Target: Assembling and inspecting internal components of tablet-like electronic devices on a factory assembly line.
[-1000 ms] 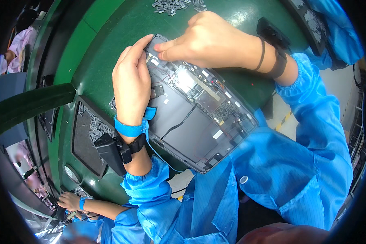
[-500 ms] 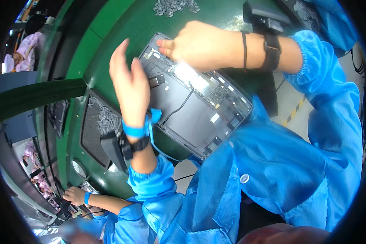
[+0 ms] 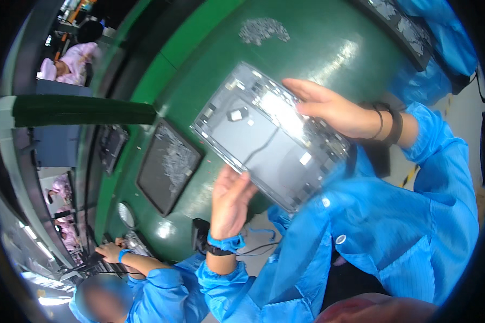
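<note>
An open grey laptop-like housing (image 3: 285,167) is tilted in front of my body, its inside facing up. A circuit board with a bright, shiny plate runs along its right side, and a black cable crosses its middle. My left hand (image 3: 231,202) grips the lower left edge, thumb on the rim and fingers partly hidden underneath. My right hand (image 3: 337,110) is at the opposite edge beside the shiny plate, its thumb over the rim. How firmly those right fingers hold the edge is hard to see. Both wrists wear bands.
A black tray (image 3: 153,185) of small grey parts lies left on the green table (image 3: 210,62). More grey pieces (image 3: 263,31) are heaped at the far side. Another dark tray (image 3: 409,37) stands far right. At lower left, a co-worker's hand (image 3: 110,252) works nearby.
My left hand has come down from above the housing to its lower left edge. My right hand has moved from the board's top to the right edge. The housing looks lifted and blurred.
</note>
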### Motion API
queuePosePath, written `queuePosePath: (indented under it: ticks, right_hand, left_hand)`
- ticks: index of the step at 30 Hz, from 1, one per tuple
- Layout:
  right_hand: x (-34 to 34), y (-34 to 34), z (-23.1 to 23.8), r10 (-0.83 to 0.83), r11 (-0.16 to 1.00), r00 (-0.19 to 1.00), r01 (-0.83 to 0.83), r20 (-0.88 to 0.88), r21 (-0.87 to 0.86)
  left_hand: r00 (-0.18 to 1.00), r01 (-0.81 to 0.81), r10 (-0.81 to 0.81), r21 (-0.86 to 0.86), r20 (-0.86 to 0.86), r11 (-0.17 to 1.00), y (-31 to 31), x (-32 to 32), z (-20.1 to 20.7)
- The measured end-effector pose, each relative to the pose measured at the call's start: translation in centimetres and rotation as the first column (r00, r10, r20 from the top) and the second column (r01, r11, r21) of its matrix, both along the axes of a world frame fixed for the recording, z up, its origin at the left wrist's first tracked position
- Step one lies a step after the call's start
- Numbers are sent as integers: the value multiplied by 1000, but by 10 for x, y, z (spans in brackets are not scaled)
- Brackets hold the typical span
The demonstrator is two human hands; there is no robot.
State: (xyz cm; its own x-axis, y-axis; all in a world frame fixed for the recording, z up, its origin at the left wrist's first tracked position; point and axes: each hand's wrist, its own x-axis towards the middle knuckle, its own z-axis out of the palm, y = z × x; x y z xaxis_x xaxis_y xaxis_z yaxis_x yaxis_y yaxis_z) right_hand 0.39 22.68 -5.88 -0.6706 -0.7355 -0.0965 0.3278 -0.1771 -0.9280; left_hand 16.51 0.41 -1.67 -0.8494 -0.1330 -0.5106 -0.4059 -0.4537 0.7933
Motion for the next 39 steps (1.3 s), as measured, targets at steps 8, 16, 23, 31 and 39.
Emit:
queuePosePath:
  ticks: [8,16,23,31,39]
  right_hand:
    - [-51,-11,23,-47,996,993,55,108,-70]
    - [-185,-34,-13,-731,683,580,617,-360,-391]
    - [-129,-35,22,-491,787,34,446,-870,-427]
    - [-104,-43,4,-264,937,-35,227,-964,-265]
    - [-108,-46,-21,-179,977,64,130,-982,-170]
  left_hand:
    - [997,68,-67,38,-30,997,-18,-11,-17]
    - [957,-199,247,276,-152,940,-44,-174,9]
    - [839,-481,541,397,-49,782,-129,-325,-63]
    - [743,-627,633,108,-218,772,-139,-355,-87]
    - [854,33,160,358,-496,933,-7,-236,67]
